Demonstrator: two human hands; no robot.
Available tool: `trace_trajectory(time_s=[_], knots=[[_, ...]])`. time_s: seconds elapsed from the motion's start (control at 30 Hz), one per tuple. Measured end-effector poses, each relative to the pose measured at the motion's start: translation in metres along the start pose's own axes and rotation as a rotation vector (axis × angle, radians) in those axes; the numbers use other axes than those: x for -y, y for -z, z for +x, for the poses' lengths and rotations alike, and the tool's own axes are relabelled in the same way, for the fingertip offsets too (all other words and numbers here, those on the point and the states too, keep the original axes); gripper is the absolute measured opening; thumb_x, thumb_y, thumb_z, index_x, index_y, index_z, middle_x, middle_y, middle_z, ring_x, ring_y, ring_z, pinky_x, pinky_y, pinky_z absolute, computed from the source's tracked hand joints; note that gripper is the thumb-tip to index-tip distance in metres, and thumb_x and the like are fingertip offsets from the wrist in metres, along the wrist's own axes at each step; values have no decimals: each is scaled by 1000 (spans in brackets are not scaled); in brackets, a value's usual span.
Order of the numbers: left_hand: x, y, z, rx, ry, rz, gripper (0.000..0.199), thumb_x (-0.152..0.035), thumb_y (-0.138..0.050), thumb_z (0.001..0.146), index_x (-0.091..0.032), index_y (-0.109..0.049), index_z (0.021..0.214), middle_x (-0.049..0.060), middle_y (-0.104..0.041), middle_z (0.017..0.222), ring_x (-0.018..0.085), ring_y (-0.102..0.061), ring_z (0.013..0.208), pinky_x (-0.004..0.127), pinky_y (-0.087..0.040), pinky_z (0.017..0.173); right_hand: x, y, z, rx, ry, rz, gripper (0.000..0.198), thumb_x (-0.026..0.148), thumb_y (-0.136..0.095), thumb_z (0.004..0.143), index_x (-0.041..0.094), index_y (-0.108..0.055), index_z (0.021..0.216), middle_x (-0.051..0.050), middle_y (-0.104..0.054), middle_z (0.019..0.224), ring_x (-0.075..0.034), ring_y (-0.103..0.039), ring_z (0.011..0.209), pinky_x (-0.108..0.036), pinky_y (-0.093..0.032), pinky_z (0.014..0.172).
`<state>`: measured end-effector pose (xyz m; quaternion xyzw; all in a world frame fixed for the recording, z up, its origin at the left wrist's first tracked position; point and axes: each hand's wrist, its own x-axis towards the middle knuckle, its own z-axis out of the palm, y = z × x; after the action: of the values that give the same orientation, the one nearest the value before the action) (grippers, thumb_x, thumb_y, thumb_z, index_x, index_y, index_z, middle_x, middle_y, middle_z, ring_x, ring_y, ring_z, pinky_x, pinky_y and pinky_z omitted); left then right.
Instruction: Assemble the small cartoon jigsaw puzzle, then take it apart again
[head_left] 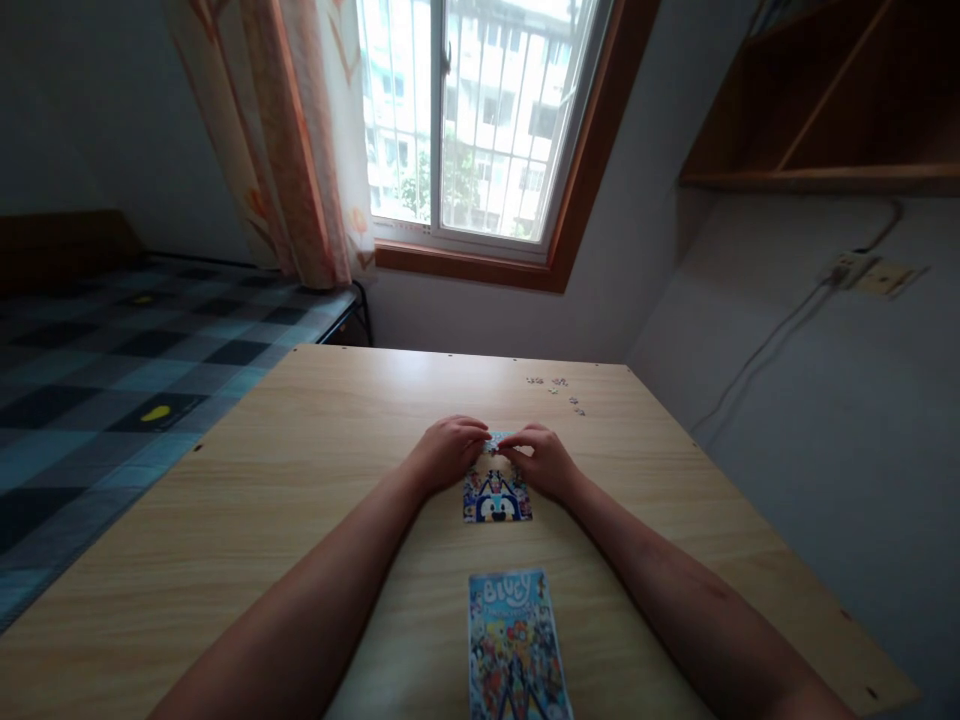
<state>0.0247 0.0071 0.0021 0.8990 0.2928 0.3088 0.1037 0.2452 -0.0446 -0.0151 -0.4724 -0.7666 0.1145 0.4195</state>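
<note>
A partly joined jigsaw puzzle [497,500] lies on the table, with a blue cartoon dog's face at its near edge. Bare tabletop shows through a gap in its upper middle. My left hand [454,448] rests at the puzzle's upper left, fingers closed together; what they hold, if anything, is too small to make out. From the upper right, my right hand [541,460] pinches what looks like a small light puzzle piece [493,447] over the top part. Nearer to me lies a picture sheet or box marked "Bluey" [517,640].
Several loose puzzle pieces [560,382] lie beyond my right hand, toward the table's [315,440] far edge. A bed with a checked cover [187,340] stands at the left. Ahead are a curtain [292,150] and a window [487,120]. A wooden shelf [825,180] hangs at the upper right.
</note>
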Motion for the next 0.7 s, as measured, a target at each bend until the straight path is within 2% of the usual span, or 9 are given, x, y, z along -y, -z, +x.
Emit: trace_trajectory(time_s=[0.17, 0.33, 0.5, 0.7], knots=[[6, -2, 0, 49, -25, 15, 23, -21, -60, 92, -25, -79, 103, 6, -75, 114, 22, -68, 107, 39, -53, 99, -2, -1, 1, 75, 68, -93, 8, 21, -78, 84, 27, -81, 89, -2, -74, 82, -17, -61, 82, -31, -45, 82], [7, -2, -1, 86, 0, 31, 24, -20, -60, 91, -27, -80, 103, 5, -74, 116, 23, -66, 108, 40, -52, 100, -1, 1, 0, 46, 56, -167, 13, 28, -80, 83, 28, -80, 96, -3, -74, 93, -20, -60, 91, -34, -43, 88], [5, 0, -1, 105, -2, 17, 23, -27, -58, 95, -28, -80, 103, 4, -75, 117, 22, -66, 109, 40, -51, 100, -1, 3, -2, 86, 71, -199, 8, 35, -79, 84, 29, -81, 90, -4, -73, 91, -20, -58, 92, -35, -42, 89], [3, 1, 0, 115, -23, 9, 23, -28, -58, 96, -28, -80, 101, 3, -76, 112, 21, -67, 105, 38, -51, 97, -1, 3, -2, 125, 92, -239, 6, 34, -77, 86, 30, -81, 88, -3, -72, 92, -20, -57, 93, -35, -41, 89]])
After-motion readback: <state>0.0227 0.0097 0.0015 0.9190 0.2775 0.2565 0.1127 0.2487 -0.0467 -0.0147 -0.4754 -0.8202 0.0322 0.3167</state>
